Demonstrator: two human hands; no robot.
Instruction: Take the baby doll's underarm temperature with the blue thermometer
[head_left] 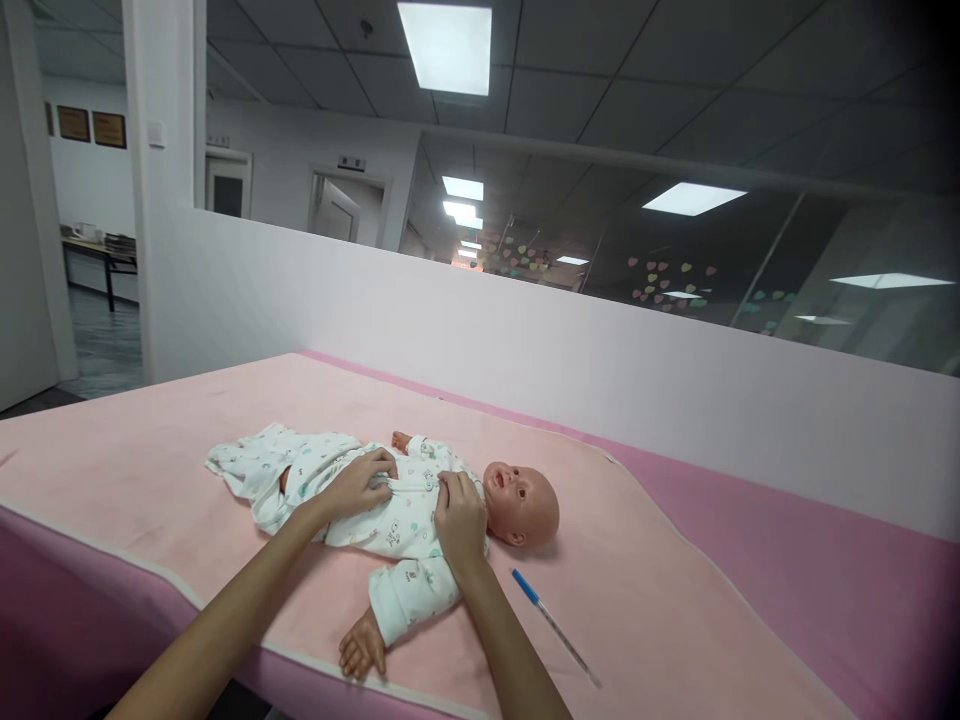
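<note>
A baby doll (521,500) in a white printed romper (397,525) lies on its back on a pink blanket (660,610), head to the right. My left hand (360,483) rests on the doll's belly with fingers curled, pinching the romper's front. My right hand (459,518) lies on the doll's chest just below the chin, fingers bent and closed on the fabric. The doll's near arm (371,635) reaches toward the blanket's front edge.
A thin stick-like object with a blue tip (553,624), perhaps a thermometer, lies on the blanket right of my right forearm. A low white partition wall (600,370) runs behind the bed. Glass walls and an office room lie beyond.
</note>
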